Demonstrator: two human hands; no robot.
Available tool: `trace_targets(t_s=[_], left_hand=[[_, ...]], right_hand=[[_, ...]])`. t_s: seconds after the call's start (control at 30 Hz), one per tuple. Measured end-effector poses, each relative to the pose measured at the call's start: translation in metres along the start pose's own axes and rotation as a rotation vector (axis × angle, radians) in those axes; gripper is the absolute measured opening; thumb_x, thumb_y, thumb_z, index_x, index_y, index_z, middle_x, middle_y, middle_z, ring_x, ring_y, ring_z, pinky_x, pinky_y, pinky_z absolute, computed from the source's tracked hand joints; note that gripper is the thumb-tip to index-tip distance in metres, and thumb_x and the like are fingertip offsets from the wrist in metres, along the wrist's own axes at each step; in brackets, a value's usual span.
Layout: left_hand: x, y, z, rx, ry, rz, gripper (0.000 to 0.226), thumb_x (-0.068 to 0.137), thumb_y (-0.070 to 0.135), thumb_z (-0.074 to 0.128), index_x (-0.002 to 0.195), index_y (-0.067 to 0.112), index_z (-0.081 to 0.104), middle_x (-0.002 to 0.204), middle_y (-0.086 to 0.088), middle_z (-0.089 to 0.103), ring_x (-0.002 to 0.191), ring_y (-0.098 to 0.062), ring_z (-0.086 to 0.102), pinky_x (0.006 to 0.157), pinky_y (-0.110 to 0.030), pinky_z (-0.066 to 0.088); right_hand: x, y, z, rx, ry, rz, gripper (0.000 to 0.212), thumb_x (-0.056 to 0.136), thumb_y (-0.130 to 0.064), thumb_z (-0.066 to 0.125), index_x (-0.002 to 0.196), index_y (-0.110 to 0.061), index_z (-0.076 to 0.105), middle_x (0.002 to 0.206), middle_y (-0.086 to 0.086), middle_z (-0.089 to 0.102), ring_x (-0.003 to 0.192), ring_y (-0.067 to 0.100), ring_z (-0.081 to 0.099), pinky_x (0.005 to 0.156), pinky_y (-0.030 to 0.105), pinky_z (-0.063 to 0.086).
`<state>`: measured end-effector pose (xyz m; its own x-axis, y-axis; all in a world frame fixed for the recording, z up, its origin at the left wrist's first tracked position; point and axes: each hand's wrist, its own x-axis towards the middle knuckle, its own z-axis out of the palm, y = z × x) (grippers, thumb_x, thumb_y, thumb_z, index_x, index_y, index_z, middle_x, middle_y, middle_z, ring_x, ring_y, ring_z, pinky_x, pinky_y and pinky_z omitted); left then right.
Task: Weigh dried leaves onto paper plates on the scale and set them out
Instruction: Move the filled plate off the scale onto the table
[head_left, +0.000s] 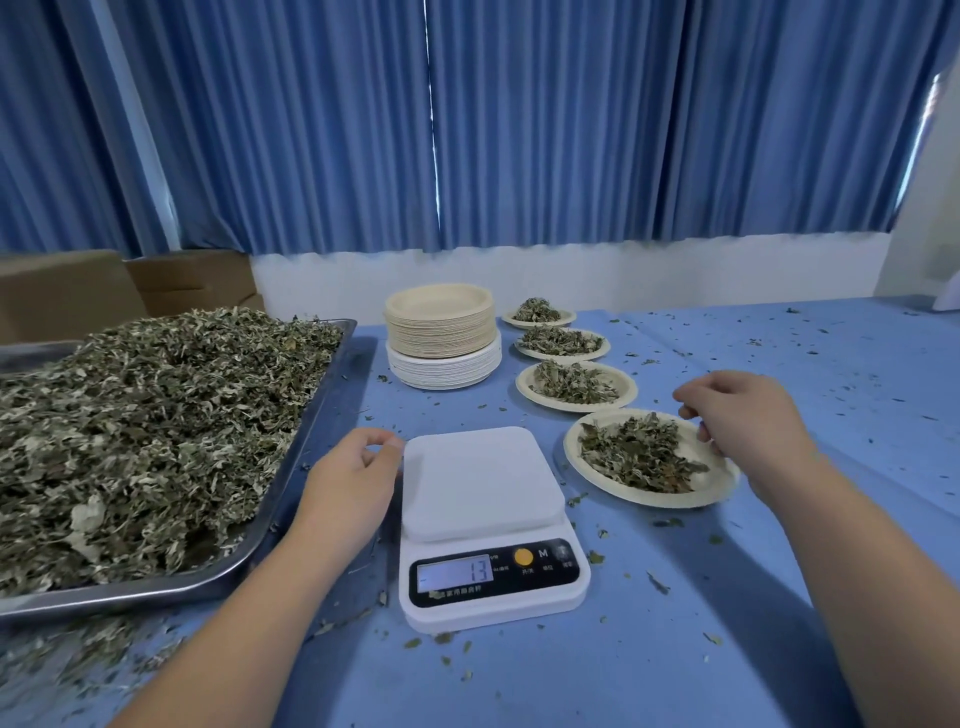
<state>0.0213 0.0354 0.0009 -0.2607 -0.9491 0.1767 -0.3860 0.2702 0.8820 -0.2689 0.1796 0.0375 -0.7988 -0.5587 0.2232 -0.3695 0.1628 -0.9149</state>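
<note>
Scale (483, 483) bare, filled plate (623, 493) set toward the table's (675, 597) right edge; left hand (353, 467) and right hand (743, 415) loose, gripping nothing. Next, likely, a fresh plate from the stack (441, 332).

**Leaves, Plates, Scale**

The white scale (483, 483) shows 13. Just right of it, four paper plates (649, 500) with small piles of dried leaves (639, 452) stand in a row going back. A stack of plates (441, 332) stands behind the scale. A big leaf heap (145, 426) lies left.

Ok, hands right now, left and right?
Left hand: loosely curled beside the scale, holding nothing.
Right hand: curled over the nearest plate; grip cannot be told.
</note>
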Motion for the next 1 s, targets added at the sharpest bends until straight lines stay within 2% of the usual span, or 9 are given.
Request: trace_targets(t_s=[0.13,0.27,0.4,0.47,0.57,0.7,0.77,0.87,1.0], left_hand=[[0.005,-0.004,0.000,-0.006,0.051,0.028,0.014,0.097,0.031,0.050,0.087,0.033,0.059,0.081,-0.002,0.067,0.064,-0.018,0.056,0.058,-0.030,0.043],[0.013,-0.008,0.001,0.065,0.096,0.012,0.022,0.098,0.031,0.048,0.079,0.028,0.059,0.079,0.003,0.065,0.066,-0.013,0.056,0.055,-0.026,0.038],[0.021,-0.014,0.002,0.020,0.133,-0.025,0.028,0.097,0.028,0.049,0.079,0.011,0.062,0.072,-0.002,0.062,0.066,-0.020,0.054,0.056,-0.029,0.037],[0.023,-0.016,0.003,0.007,0.156,-0.044,0.028,0.096,0.026,0.049,0.078,0.009,0.062,0.075,-0.003,0.063,0.069,-0.020,0.056,0.058,-0.029,0.039],[0.027,-0.016,0.005,-0.002,0.177,-0.059,0.027,0.095,0.025,0.049,0.076,0.013,0.062,0.077,0.006,0.064,0.073,-0.015,0.059,0.059,-0.027,0.040],[0.028,-0.014,0.005,0.016,0.199,-0.085,0.026,0.094,0.026,0.047,0.078,0.012,0.062,0.070,0.000,0.063,0.070,-0.021,0.059,0.056,-0.030,0.041],[0.030,-0.013,0.004,0.026,0.210,-0.093,0.024,0.093,0.025,0.047,0.081,0.012,0.063,0.072,-0.001,0.064,0.076,-0.022,0.062,0.060,-0.031,0.045],[0.032,-0.013,0.005,0.049,0.210,-0.113,0.023,0.092,0.025,0.047,0.079,0.014,0.062,0.071,0.000,0.063,0.072,-0.018,0.060,0.059,-0.030,0.044],[0.031,-0.013,0.005,0.049,0.208,-0.123,0.021,0.091,0.024,0.047,0.079,0.016,0.062,0.072,0.001,0.064,0.072,-0.017,0.060,0.063,-0.031,0.047]], right_hand=[[-0.025,-0.019,0.037,0.039,-0.134,-0.105,0.019,0.088,-0.020,0.061,0.071,-0.020,0.070,0.062,-0.006,0.064,0.051,0.012,0.050,0.053,0.029,0.041],[-0.029,-0.039,0.066,0.012,-0.283,-0.208,0.020,0.089,-0.019,0.058,0.073,-0.021,0.070,0.059,-0.009,0.065,0.040,0.004,0.049,0.044,0.021,0.041],[0.001,-0.066,0.112,-0.137,-0.321,-0.301,0.020,0.091,-0.021,0.057,0.076,-0.017,0.069,0.055,-0.005,0.062,0.043,0.003,0.052,0.042,0.017,0.041],[0.019,-0.080,0.139,-0.287,-0.325,-0.422,0.016,0.092,-0.021,0.056,0.085,-0.018,0.070,0.072,-0.005,0.067,0.061,0.005,0.059,0.051,0.014,0.041],[0.052,-0.101,0.171,-0.490,-0.322,-0.635,0.029,0.093,-0.022,0.058,0.120,-0.014,0.064,0.120,0.002,0.061,0.109,0.017,0.056,0.086,0.018,0.033],[0.089,-0.121,0.201,-0.732,-0.446,-0.655,0.045,0.099,-0.025,0.051,0.142,-0.015,0.045,0.144,0.005,0.042,0.132,0.023,0.040,0.107,0.031,0.029],[0.101,-0.126,0.212,-0.848,-0.509,-0.635,0.042,0.100,-0.020,0.046,0.141,-0.013,0.047,0.145,0.008,0.043,0.132,0.026,0.039,0.107,0.033,0.030],[0.108,-0.134,0.223,-0.925,-0.519,-0.663,0.034,0.094,-0.008,0.044,0.121,-0.012,0.064,0.126,0.007,0.059,0.118,0.027,0.049,0.098,0.033,0.039],[0.112,-0.142,0.227,-0.977,-0.521,-0.681,0.030,0.090,-0.008,0.048,0.110,-0.014,0.070,0.113,0.004,0.064,0.108,0.025,0.055,0.095,0.039,0.046]])
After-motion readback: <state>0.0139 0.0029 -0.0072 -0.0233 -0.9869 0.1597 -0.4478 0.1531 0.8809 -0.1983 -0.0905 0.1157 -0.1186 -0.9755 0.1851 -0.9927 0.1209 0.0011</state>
